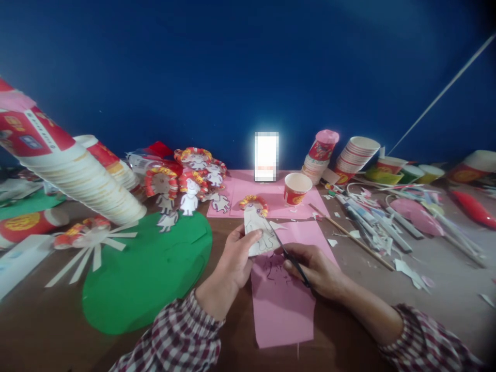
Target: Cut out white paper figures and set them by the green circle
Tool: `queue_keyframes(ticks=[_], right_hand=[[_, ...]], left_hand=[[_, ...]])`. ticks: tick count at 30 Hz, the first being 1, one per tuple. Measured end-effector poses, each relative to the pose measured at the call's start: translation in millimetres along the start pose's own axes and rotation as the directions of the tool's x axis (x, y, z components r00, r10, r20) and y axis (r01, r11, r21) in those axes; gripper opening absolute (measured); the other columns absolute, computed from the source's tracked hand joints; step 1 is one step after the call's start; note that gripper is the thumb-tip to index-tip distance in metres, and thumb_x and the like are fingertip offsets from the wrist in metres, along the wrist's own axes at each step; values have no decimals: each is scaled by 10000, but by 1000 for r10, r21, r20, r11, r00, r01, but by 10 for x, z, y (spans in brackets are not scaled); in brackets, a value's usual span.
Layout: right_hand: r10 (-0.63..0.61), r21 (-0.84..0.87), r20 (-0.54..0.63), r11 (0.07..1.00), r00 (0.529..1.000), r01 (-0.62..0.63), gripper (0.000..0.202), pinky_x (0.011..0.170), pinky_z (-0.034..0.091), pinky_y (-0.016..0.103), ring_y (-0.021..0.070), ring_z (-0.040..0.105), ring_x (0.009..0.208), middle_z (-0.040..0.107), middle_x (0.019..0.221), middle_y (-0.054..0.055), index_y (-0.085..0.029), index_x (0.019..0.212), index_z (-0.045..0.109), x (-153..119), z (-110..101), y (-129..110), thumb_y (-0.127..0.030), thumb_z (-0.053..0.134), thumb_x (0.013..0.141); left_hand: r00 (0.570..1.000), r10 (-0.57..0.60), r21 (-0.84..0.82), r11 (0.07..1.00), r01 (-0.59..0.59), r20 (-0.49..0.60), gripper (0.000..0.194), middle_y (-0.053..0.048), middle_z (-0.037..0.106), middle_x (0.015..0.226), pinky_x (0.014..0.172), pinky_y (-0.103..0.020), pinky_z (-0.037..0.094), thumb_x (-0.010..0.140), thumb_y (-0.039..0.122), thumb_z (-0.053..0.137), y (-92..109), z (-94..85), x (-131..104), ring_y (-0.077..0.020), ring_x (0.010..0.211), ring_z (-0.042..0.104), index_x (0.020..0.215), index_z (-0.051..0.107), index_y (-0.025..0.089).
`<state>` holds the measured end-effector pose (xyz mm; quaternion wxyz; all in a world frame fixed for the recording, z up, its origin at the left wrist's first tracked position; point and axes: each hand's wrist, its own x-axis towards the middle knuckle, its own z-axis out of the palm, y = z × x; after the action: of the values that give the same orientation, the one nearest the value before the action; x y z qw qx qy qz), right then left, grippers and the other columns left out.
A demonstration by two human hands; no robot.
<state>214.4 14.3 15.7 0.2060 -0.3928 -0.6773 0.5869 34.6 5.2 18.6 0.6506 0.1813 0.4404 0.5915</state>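
Observation:
Between the thumb and fingers of my left hand [234, 256] is a white paper cutout [258, 222] with a drawn figure and a curled red-and-yellow top. My right hand [315, 266] grips black-handled scissors [299, 269], whose blades meet the right edge of the cutout. Under both hands lies a pink paper sheet [284, 315] with dark pen marks. Left of my left hand is a green paper oval [143, 284]. Finished-looking figure cutouts with curled tops, one a white figure [189, 200], stand beyond the oval.
A tall stack of paper cups [89, 181] leans at left. One paper cup [297, 188] stands on pink sheets ahead, near a bright pixelated rectangle [266, 157]. More cup stacks [356, 155] stand back right. Pens [360, 222], a thin stick [352, 237] and paper scraps lie at right.

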Motion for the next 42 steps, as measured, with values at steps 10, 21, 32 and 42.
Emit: queue_keyframes(ticks=[10, 21, 32, 42], right_hand=[[7, 41, 3, 999, 1000, -7, 417, 491, 328, 202, 84, 386, 554, 462, 638, -32, -139, 980, 623, -2, 15, 14, -528, 606, 830], [14, 40, -8, 999, 1000, -13, 422, 487, 326, 207, 87, 386, 544, 477, 644, -27, -143, 1018, 630, -2, 36, 19, -521, 604, 831], [39, 83, -17, 996, 999, -38, 420, 474, 308, 204, 84, 367, 528, 450, 619, -39, -148, 997, 630, -8, 52, -1, -528, 614, 820], [40, 106, -17, 994, 999, -38, 364, 477, 305, 205, 83, 370, 532, 444, 617, -42, -154, 943, 611, 2, 57, 45, -501, 614, 832]], left_hand=[[1000, -8, -25, 1000, 7, -15, 370, -68, 724, 774, 608, -248, 513, 566, 189, 786, -7, 4, 16, -165, 646, 669, 902, 655, 104], [999, -25, -44, 999, 23, -26, 360, -61, 728, 775, 615, -247, 509, 560, 181, 789, 0, -3, 12, -168, 660, 669, 890, 660, 113], [1000, -21, -39, 999, 20, -23, 340, -54, 727, 762, 599, -232, 497, 568, 177, 779, -7, 2, 3, -156, 643, 665, 882, 664, 118], [999, -28, -15, 999, 28, -17, 364, -67, 725, 755, 563, -237, 503, 575, 191, 771, 14, 16, -2, -169, 631, 667, 906, 645, 108]])
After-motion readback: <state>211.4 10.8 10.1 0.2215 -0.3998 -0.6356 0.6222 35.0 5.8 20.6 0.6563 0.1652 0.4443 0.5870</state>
